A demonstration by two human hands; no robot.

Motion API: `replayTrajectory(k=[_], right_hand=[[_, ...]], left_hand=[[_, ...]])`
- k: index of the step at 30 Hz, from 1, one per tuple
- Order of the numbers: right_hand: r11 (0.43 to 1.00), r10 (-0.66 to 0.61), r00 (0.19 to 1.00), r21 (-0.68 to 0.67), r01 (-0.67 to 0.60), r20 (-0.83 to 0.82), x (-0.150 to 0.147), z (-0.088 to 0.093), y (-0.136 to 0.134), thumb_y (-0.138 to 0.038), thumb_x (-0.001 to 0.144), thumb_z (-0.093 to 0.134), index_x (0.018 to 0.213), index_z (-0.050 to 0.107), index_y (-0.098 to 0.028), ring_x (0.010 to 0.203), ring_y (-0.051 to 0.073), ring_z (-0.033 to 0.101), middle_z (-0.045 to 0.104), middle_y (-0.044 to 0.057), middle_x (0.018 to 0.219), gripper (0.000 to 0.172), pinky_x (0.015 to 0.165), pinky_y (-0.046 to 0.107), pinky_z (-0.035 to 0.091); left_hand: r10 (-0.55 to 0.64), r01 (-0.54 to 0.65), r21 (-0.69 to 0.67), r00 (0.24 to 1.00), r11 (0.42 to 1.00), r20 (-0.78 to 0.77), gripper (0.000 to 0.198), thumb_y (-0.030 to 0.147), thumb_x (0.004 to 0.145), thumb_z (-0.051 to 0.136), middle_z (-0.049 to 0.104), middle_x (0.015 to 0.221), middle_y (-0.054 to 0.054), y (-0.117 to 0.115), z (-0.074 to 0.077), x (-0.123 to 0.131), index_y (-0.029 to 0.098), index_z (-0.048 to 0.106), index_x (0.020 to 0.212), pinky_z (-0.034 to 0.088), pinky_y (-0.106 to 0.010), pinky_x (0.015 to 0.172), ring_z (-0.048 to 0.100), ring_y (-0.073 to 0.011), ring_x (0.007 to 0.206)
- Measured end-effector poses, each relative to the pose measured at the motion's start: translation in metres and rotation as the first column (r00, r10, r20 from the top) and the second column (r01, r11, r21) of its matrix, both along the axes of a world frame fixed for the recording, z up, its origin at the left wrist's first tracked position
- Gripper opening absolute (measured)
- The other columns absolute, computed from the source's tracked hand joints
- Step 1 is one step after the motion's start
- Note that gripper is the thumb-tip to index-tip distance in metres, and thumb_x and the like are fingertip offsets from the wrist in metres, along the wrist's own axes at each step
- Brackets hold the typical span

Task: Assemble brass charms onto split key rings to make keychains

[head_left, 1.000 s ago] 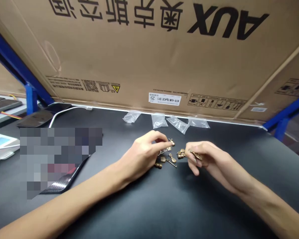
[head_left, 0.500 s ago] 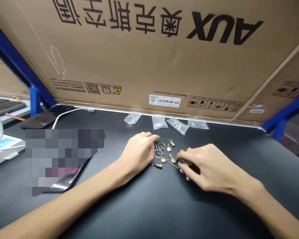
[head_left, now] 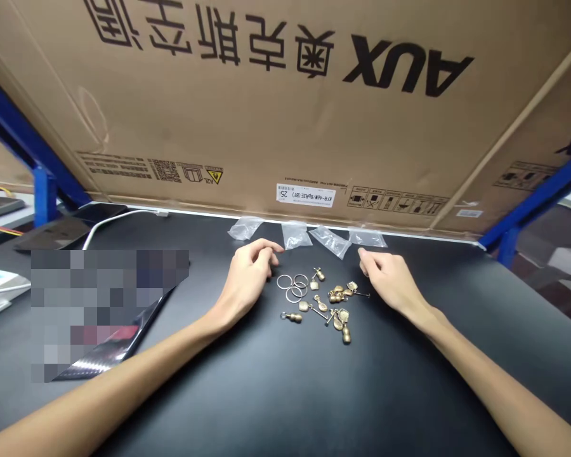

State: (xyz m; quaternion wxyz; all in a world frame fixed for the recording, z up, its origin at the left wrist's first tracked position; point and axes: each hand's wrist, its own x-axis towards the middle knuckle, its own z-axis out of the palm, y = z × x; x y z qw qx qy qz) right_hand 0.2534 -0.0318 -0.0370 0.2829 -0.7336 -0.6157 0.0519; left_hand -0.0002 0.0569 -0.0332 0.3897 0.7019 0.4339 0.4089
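My left hand (head_left: 248,273) hovers left of a group of silver key rings (head_left: 284,282), index finger stretched out and the others loosely bent, with nothing seen in it. To the right of the pile, my right hand (head_left: 391,278) is closed, fingers curled and thumb against the index finger; nothing shows in it. Between the hands lie small bronze-coloured metal charms. They include a gourd-shaped charm (head_left: 294,317) nearest the left side, another gourd charm (head_left: 346,334) at the front, a square charm (head_left: 304,306), and a cluster of charms (head_left: 337,296) nearest my right hand.
Several clear plastic bags (head_left: 297,235) lie along the back of the black table (head_left: 266,393). Behind stands a large cardboard box (head_left: 247,120), its print upside down, between blue metal posts (head_left: 45,197). A white cable (head_left: 109,219) and a partly blurred-out dark item (head_left: 137,330) are at the left.
My right hand has lifted off the charms and moved back and right, leaving them lying on the table. My left hand has drawn slightly away from the rings. The view has shifted a little right.
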Motion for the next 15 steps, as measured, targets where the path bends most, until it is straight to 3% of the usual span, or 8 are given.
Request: replayTrajectory(k=[3, 7, 15], right_hand=[[0.999, -0.003, 1.0, -0.054, 0.002, -0.001, -0.0009, -0.0074, 0.0019, -0.052, 0.098, 0.032, 0.055, 0.037, -0.022, 0.05, 0.015, 0.042, 0.046, -0.002, 0.051, 0.053, 0.056, 0.028, 0.03], [0.996, 0.002, 1.0, -0.091, -0.001, 0.008, -0.0025, -0.0097, 0.002, -0.054, 0.098, 0.031, 0.056, 0.036, -0.022, 0.051, 0.015, 0.043, 0.045, -0.003, 0.05, 0.053, 0.056, 0.028, 0.029], [0.993, 0.009, 1.0, -0.115, -0.008, 0.014, -0.0028, -0.0109, 0.0016, -0.053, 0.097, 0.033, 0.056, 0.036, -0.022, 0.051, 0.015, 0.04, 0.045, -0.003, 0.05, 0.051, 0.057, 0.028, 0.03]], left_hand=[[0.0, 0.003, -0.057, 0.998, 0.998, 0.063, 0.022, 0.025, 0.085, 0.041, 0.05, 0.059, 0.003, 0.0023, -0.0003, -0.0006, 0.016, 0.059, 0.075, 0.034, -0.021, 0.044, 0.044, -0.0092, 0.045], [0.005, 0.005, -0.107, 0.996, 0.994, 0.092, 0.018, 0.024, 0.08, 0.044, 0.04, 0.052, 0.006, -0.0008, 0.0005, -0.0006, 0.018, 0.049, 0.064, 0.027, -0.02, 0.042, 0.036, -0.0079, 0.041], [0.014, -0.002, -0.126, 0.996, 0.992, 0.093, 0.016, 0.025, 0.078, 0.045, 0.039, 0.051, 0.006, -0.002, -0.0021, -0.0014, 0.018, 0.049, 0.064, 0.027, -0.02, 0.043, 0.036, -0.0079, 0.043]])
